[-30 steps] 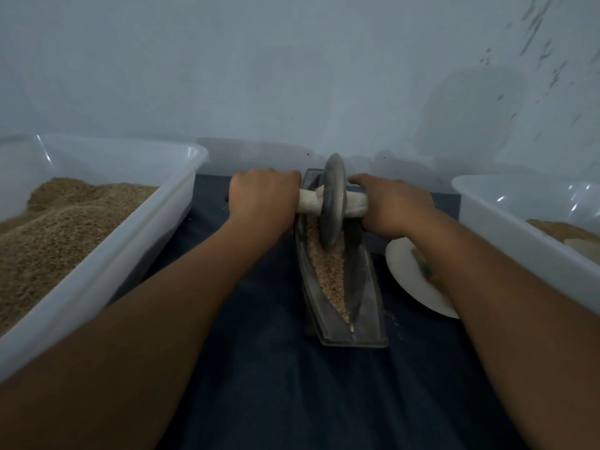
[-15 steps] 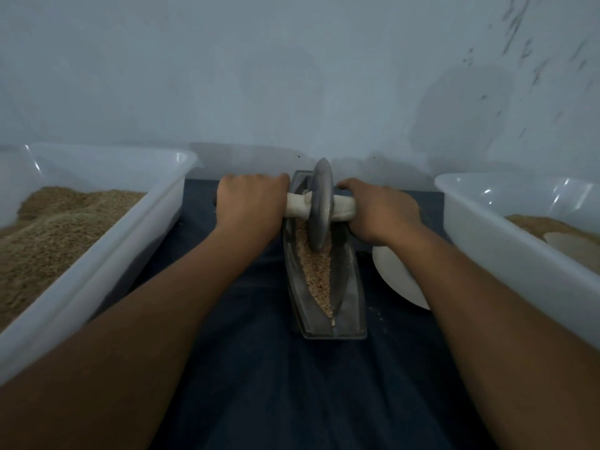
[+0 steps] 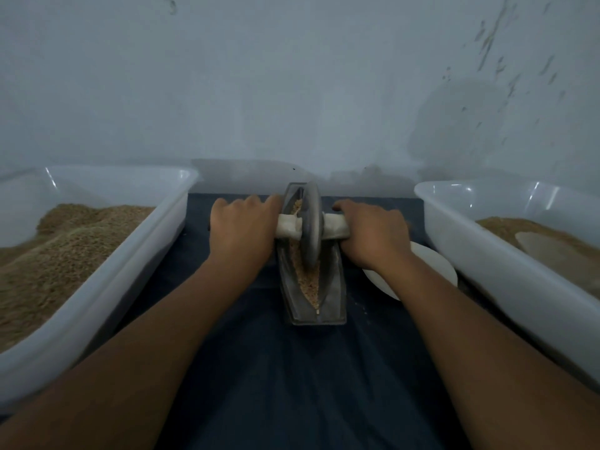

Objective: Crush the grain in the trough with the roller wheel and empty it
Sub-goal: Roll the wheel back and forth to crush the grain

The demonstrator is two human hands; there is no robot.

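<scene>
While the wheel (image 3: 311, 227) stands upright in the trough (image 3: 331, 287) on the cloth, left hand (image 3: 242, 233) and right hand (image 3: 373, 237) each grip its handle; it looks heavy and rigid; the grain (image 3: 308, 282) is loose and likely to scatter.

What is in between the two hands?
In the head view, the grey roller wheel stands between the left hand and the right hand, on the pale handle that both hands grip, over the trough of grain.
</scene>
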